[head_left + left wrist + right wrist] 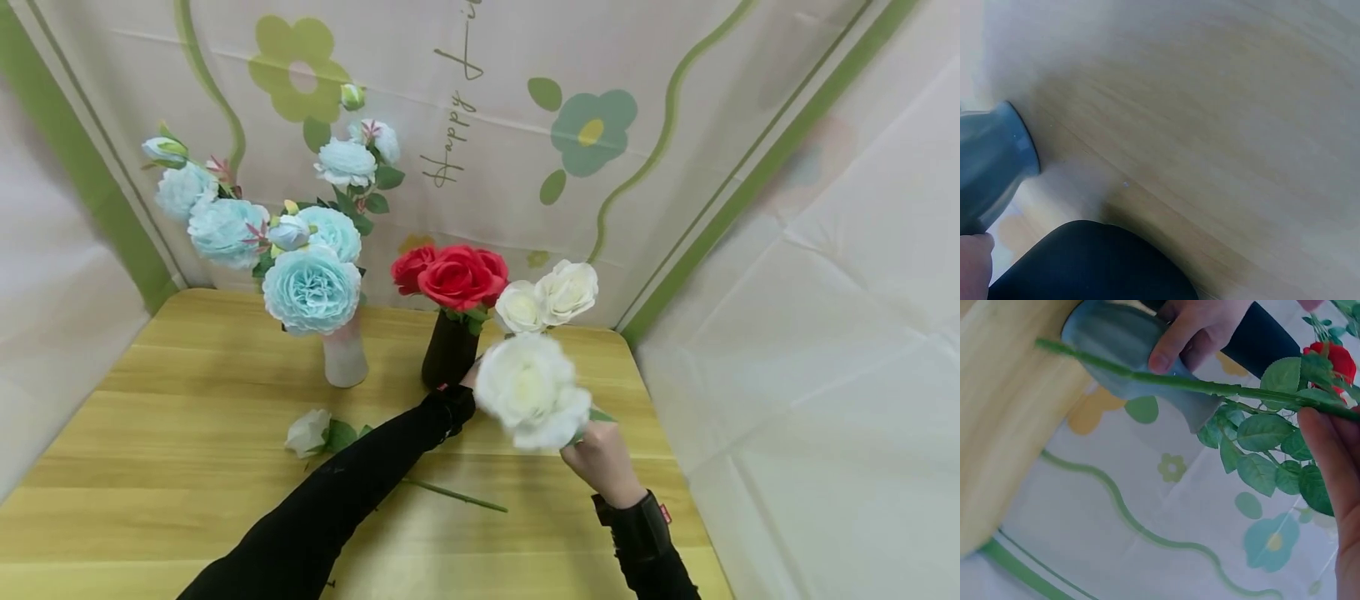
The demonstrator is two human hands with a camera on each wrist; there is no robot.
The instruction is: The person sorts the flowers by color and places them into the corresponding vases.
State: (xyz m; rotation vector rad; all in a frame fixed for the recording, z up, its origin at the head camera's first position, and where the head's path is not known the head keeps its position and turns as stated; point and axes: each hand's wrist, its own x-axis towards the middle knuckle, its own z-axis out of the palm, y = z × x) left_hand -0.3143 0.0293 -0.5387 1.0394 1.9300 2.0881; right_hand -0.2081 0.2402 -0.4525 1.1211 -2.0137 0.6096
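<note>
A large white rose [528,390] hangs over the table's right part, and my right hand [602,458] pinches its green stem [1166,380]. In the right wrist view the stem crosses in front of a grey-blue vase [1110,331], its cut end out past the base. My left hand [1207,325] grips that vase, fingers against its side; in the head view the rose hides most of this left hand [471,377] and the vase. Two white roses [564,292] show just behind. Green leaves [1263,434] fill the space by the vase's mouth.
Red roses [461,279] stand in a black vase [447,350] beside the left hand. Light-blue flowers [311,287] lean from a white vase [346,358] at the left. A loose white rose [306,433] lies on the wooden table [150,467], partly under the left sleeve.
</note>
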